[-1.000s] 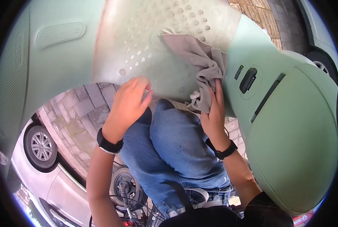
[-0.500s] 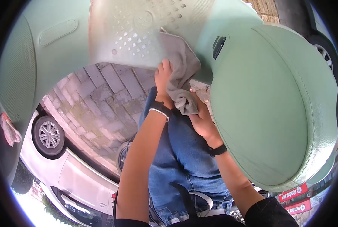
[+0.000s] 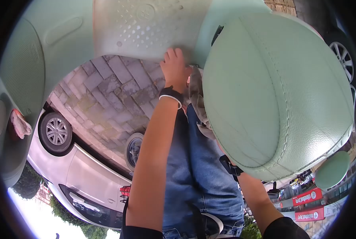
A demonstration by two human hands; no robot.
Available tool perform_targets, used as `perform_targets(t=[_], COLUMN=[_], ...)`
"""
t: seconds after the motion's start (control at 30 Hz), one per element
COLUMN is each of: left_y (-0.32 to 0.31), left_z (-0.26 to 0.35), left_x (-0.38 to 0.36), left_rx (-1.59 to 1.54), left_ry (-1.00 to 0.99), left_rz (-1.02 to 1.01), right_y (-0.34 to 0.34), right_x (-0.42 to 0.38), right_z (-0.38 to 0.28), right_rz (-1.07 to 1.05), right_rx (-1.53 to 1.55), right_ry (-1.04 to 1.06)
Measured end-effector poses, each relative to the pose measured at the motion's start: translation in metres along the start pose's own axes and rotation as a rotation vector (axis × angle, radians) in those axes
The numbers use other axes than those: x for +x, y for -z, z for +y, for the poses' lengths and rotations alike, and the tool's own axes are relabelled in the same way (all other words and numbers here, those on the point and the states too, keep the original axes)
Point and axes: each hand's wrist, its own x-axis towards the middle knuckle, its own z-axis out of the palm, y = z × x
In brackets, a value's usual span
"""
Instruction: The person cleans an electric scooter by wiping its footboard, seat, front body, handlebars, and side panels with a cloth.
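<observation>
Head view, left hand: the left hand (image 3: 174, 69) reaches up to the edge of the pale green footboard mat (image 3: 146, 28), fingers laid together flat against it; it does not appear to grip anything.
Head view, right hand: hidden behind the green seat (image 3: 273, 91); only the forearm and a black wristband (image 3: 230, 166) show, so whether it is closed or open cannot be told.
Cloth: the grey cloth (image 3: 196, 97) hangs just to the right of the left hand, between that wrist and the seat; what holds it is not visible.
Around the hands: blue jeans (image 3: 194, 171) lie below both arms; brick paving (image 3: 114, 103) lies left of the left arm, and a white car (image 3: 78, 175) lower left.
Far left: a pink rag (image 3: 20, 124) sits well away from the hands on the scooter's front panel.
</observation>
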Motion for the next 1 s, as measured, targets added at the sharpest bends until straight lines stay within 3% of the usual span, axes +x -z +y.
perform_targets(t=[0.1,0.2,0.37,0.43,0.47,0.63,0.7,0.77,0.83,0.9,0.97,1.0], left_y=[0.004,0.017,0.096,0.142,0.154,0.182,0.175,0.159,0.148,0.142,0.143,0.144], left_z=[0.012,0.006,-0.042,-0.060,-0.073,-0.134,-0.159,-0.175,-0.184,-0.189,-0.194,-0.197], left_x=[-0.009,-0.014,-0.025,-0.033,-0.039,-0.061,-0.064,-0.064,-0.059,-0.055,-0.051,-0.053], left_rx=[0.041,0.202,0.182,0.094,0.065,-0.133,-0.524,-0.600,-0.683,-0.777,-0.757,-0.740], left_ry=[0.127,0.019,0.072,0.113,0.148,0.358,0.595,0.619,0.634,0.667,0.658,0.658], left_rz=[0.110,0.068,0.057,0.100,0.134,0.256,0.235,0.236,0.246,0.210,0.171,0.131], right_y=[-0.002,-0.002,-0.014,-0.023,-0.040,-0.065,-0.077,-0.091,-0.114,-0.060,-0.048,-0.036], right_x=[-0.004,-0.016,0.000,0.016,0.094,0.093,0.106,0.117,0.160,0.184,0.220,0.237], right_z=[0.001,0.006,0.000,-0.007,-0.032,-0.060,-0.074,-0.081,-0.100,-0.155,-0.165,-0.167], right_rz=[0.061,0.118,0.236,0.289,0.317,0.468,0.527,0.555,0.632,0.784,0.934,1.050], right_rx=[-0.029,-0.049,-0.097,-0.116,-0.126,-0.178,-0.208,-0.226,0.930,1.202,1.030,0.711], right_ry=[-0.012,-0.014,0.015,0.019,0.018,0.015,0.009,-0.004,-0.475,-0.249,-0.039,0.061])
